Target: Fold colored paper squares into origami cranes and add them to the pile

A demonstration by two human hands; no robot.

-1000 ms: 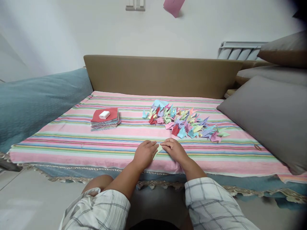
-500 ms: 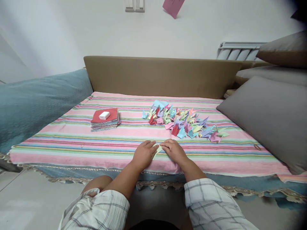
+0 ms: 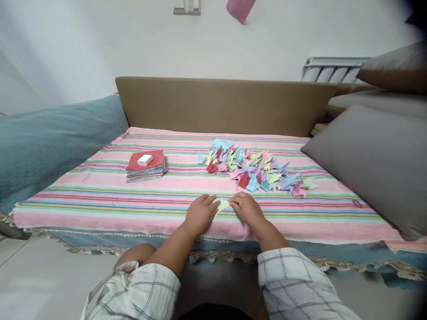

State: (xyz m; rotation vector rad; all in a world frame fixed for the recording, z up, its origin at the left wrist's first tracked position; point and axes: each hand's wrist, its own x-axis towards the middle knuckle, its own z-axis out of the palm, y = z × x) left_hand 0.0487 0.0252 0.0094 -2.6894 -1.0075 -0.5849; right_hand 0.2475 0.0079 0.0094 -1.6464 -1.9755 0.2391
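A small piece of pale green origami paper (image 3: pixel 221 205), partly folded, lies near the front edge of the striped cloth between my hands. My left hand (image 3: pixel 200 214) is closed on its left side, fingers pressing it against the cloth and covering part of it. At the paper's right corner, my right hand (image 3: pixel 246 208) pinches with thumb and fingers. Beyond my hands spreads a pile of folded paper cranes (image 3: pixel 248 171) in pink, blue, purple, red, yellow and green. The paper's exact folds are too small to make out.
On the left, a stack of coloured paper (image 3: pixel 147 173) carries a small white box-shaped object (image 3: pixel 145 160). A grey cushion (image 3: pixel 373 164) leans at the right, near a small brown item (image 3: pixel 357 203). The brown backrest (image 3: pixel 220 106) stands behind the striped cloth (image 3: pixel 100 191).
My right hand has moved slightly to the right with the paper's corner, so more of the green paper shows between my hands. My left hand has stayed nearly in place.
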